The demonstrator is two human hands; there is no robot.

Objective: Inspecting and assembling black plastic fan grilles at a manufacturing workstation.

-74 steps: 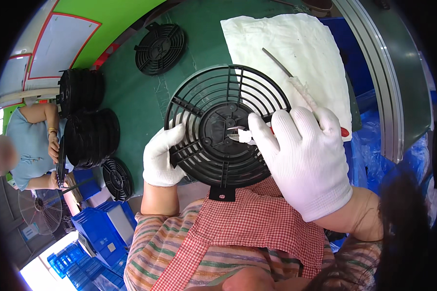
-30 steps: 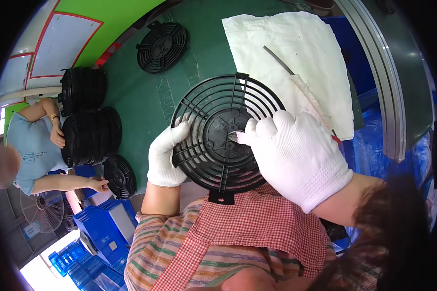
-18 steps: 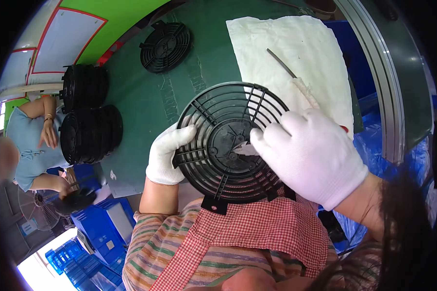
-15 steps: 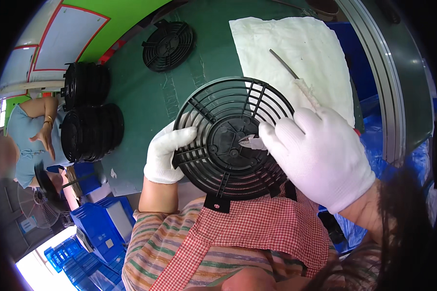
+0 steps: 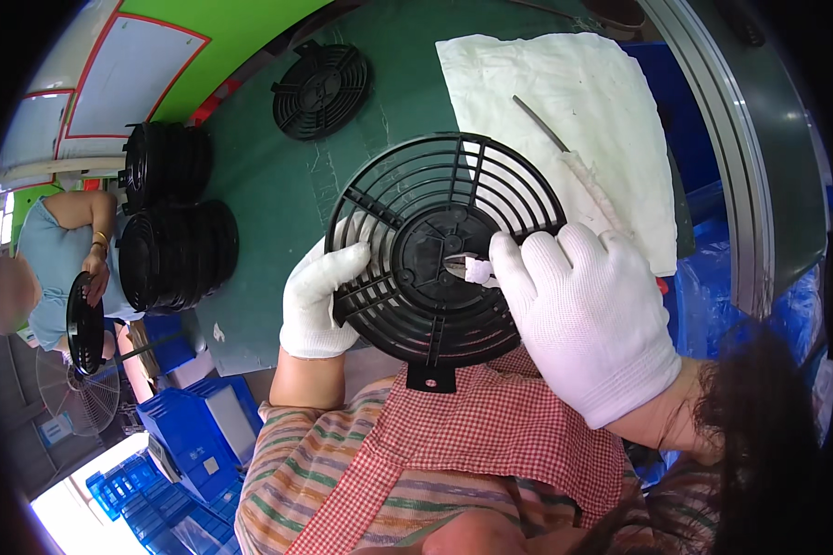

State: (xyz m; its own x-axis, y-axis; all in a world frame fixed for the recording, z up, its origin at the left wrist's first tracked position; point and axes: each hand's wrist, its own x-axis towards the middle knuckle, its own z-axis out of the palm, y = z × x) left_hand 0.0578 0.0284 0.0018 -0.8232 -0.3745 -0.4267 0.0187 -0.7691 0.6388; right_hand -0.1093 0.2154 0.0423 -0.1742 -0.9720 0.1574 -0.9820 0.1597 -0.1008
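Observation:
A round black plastic fan grille (image 5: 423, 250), with concentric rings and a solid hub, is held up before my chest. My left hand (image 5: 319, 301), in a white knit glove, grips its left edge, thumb on the near face and fingers behind the rings. My right hand (image 5: 594, 324), gloved alike, is closed around a pair of nippers (image 5: 478, 270) whose handles it mostly hides. Pale wrapping covers part of the nippers' head. Their jaws point left and lie at the hub; whether they bite on anything is too small to tell.
Another black grille (image 5: 322, 91) lies on the green table (image 5: 268, 203). Stacks of grilles (image 5: 178, 254) stand at its left edge, beside a co-worker (image 5: 55, 240) who holds one. A thin rod with a wrapped end (image 5: 541, 123) rests on a white cloth (image 5: 620, 102). Blue bins (image 5: 180, 435) stand lower left.
The grille has turned a little, its bottom tab shifting right. My right hand has moved slightly left and down, nippers still at the hub. The co-worker's hand has come down onto a grille.

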